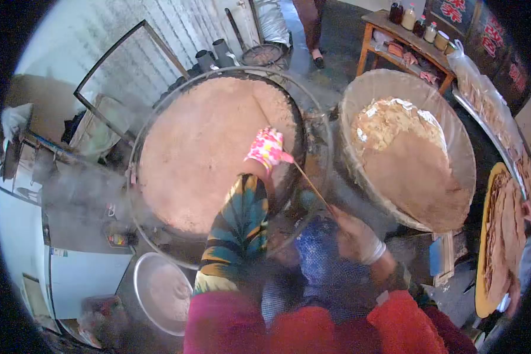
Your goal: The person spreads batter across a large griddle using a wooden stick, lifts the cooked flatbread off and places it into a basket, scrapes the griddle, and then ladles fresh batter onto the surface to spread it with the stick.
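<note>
A wide, round griddle (304,138) carries a thin brownish-pink sheet of batter or pancake (200,153) that covers most of it. Over its right part is my left hand (266,147), in a pink, white and yellow patterned glove, closed around a long thin wooden stick (312,187). The stick's far end lies over the sheet near the back right edge. Close to my body, my right hand (357,236), with a pale band at the wrist, grips the near end of the same stick. Motion blurs its fingers somewhat.
To the right stands a large plastic-lined basket (351,159) with folded brown sheets inside. A metal basin (141,289) of batter sits at lower left. Stacked sheets lie on a yellow board (484,295) at far right, beside a person's hand. Bottles stand on a wooden table (369,50). Steam drifts left.
</note>
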A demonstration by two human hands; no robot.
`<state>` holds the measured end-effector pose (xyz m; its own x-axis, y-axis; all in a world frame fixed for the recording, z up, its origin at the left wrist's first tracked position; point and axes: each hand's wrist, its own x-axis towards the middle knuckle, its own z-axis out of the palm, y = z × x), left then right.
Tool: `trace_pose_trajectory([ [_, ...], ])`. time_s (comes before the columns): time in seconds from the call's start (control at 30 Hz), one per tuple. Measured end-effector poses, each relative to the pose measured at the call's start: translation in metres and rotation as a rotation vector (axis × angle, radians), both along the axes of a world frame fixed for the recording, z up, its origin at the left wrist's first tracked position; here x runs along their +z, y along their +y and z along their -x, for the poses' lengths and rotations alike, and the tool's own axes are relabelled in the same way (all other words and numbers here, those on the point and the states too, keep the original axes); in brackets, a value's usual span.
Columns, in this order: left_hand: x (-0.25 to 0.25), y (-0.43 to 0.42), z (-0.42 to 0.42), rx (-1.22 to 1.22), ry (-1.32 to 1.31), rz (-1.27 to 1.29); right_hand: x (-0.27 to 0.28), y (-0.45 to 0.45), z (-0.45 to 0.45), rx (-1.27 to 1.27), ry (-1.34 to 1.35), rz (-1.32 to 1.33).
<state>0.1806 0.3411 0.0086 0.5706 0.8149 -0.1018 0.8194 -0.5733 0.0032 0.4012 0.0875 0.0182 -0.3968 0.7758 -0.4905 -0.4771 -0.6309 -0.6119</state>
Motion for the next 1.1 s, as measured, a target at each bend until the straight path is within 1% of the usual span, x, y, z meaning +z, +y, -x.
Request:
trace_pose_trajectory([
  [0.03, -0.012, 0.013, 0.02, -0.01, -0.121, -0.152, 0.003, 0.015, 0.007, 0.008, 0.005, 0.005],
  [0.07, -0.018, 0.023, 0.041, -0.02, -0.245, -0.31, 0.01, 0.03, 0.017, 0.072, 0.048, 0.003],
  [0.1, -0.016, 0.027, 0.063, -0.014, -0.246, -0.308, 0.015, 0.044, 0.027, 0.135, 0.089, 0.002],
  [0.17, -0.01, 0.027, 0.109, 0.02, -0.259, -0.257, 0.022, 0.065, 0.051, 0.15, 0.065, 0.005],
  [0.23, -0.005, 0.008, 0.154, 0.161, -0.274, -0.163, 0.027, 0.079, 0.078, 0.269, -0.156, -0.08],
  [0.27, -0.008, -0.003, 0.18, 0.202, -0.239, -0.184, 0.032, 0.081, 0.086, 0.344, -0.156, -0.147],
  [0.3, -0.011, -0.018, 0.205, 0.243, -0.2, -0.204, 0.009, 0.08, 0.103, 0.347, -0.146, -0.14],
  [0.33, -0.011, -0.039, 0.227, 0.283, -0.198, -0.186, -0.033, 0.077, 0.127, 0.272, -0.248, -0.537],
  [0.4, -0.006, -0.093, 0.261, 0.357, -0.233, -0.137, -0.024, 0.058, 0.154, 0.347, -0.339, -0.779],
  [0.43, 0.0, -0.124, 0.271, 0.39, -0.275, -0.109, -0.011, 0.045, 0.156, 0.512, -0.332, -0.627],
  [0.47, -0.006, -0.153, 0.285, 0.39, -0.193, -0.181, -0.023, 0.028, 0.166, 0.507, -0.514, -0.77],
  [0.5, -0.013, -0.183, 0.297, 0.388, -0.111, -0.252, -0.016, 0.015, 0.165, 0.649, -0.666, -0.783],
  [0.53, -0.023, -0.215, 0.302, 0.377, -0.06, -0.278, -0.007, -0.002, 0.159, 0.598, -0.625, -0.819],
  [0.57, -0.028, -0.238, 0.299, 0.365, -0.014, -0.305, 0.002, -0.012, 0.143, 0.683, -0.571, -0.784],
  [0.6, -0.022, -0.253, 0.275, 0.423, 0.026, -0.293, -0.011, -0.029, 0.128, 0.665, -0.615, -0.858],
  [0.63, -0.01, -0.267, 0.239, 0.485, 0.06, -0.278, -0.022, -0.047, 0.107, 0.71, -0.676, -0.812],
  [0.67, 0.005, -0.261, 0.202, 0.481, -0.038, -0.265, -0.032, -0.06, 0.084, 0.764, -0.741, -0.764],
  [0.7, 0.019, -0.248, 0.164, 0.455, -0.082, -0.254, -0.01, -0.07, 0.059, 0.64, -0.876, -0.727],
  [0.73, 0.027, -0.225, 0.129, 0.388, -0.239, -0.202, 0.014, -0.08, 0.037, 0.515, -1.008, -0.686],
  [0.77, 0.031, -0.201, 0.096, 0.27, -0.348, -0.204, -0.005, -0.094, 0.023, 0.527, -1.018, -0.684],
  [0.8, 0.033, -0.174, 0.064, 0.113, -0.487, -0.199, -0.019, -0.105, 0.02, 0.22, -0.911, -0.677],
  [0.83, 0.034, -0.153, 0.035, 0.026, -0.545, -0.181, -0.029, -0.115, 0.018, 0.119, -0.902, -0.598],
  [0.87, 0.018, -0.128, 0.013, -0.118, -0.619, -0.182, -0.022, -0.116, 0.023, 0.012, -0.886, -0.522],
  [0.9, -0.011, -0.101, -0.001, -0.15, -0.283, -0.011, -0.014, -0.118, 0.028, -0.1, -0.865, -0.452],
  [0.97, -0.008, -0.093, 0.017, -0.269, -0.318, -0.086, 0.004, -0.105, 0.046, 0.01, -0.471, 0.01],
  [1.0, -0.012, -0.081, 0.031, -0.282, -0.314, -0.088, 0.006, -0.099, 0.059, -0.049, -0.307, 0.058],
  [1.03, -0.025, -0.067, 0.047, -0.275, -0.337, -0.118, 0.005, -0.089, 0.068, -0.064, -0.301, 0.065],
  [1.07, -0.032, -0.061, 0.065, -0.262, -0.361, -0.141, 0.002, -0.077, 0.075, 0.01, -0.352, 0.001],
  [1.1, -0.029, -0.054, 0.081, -0.216, -0.323, -0.156, 0.0, -0.06, 0.082, 0.084, -0.408, -0.074],
])
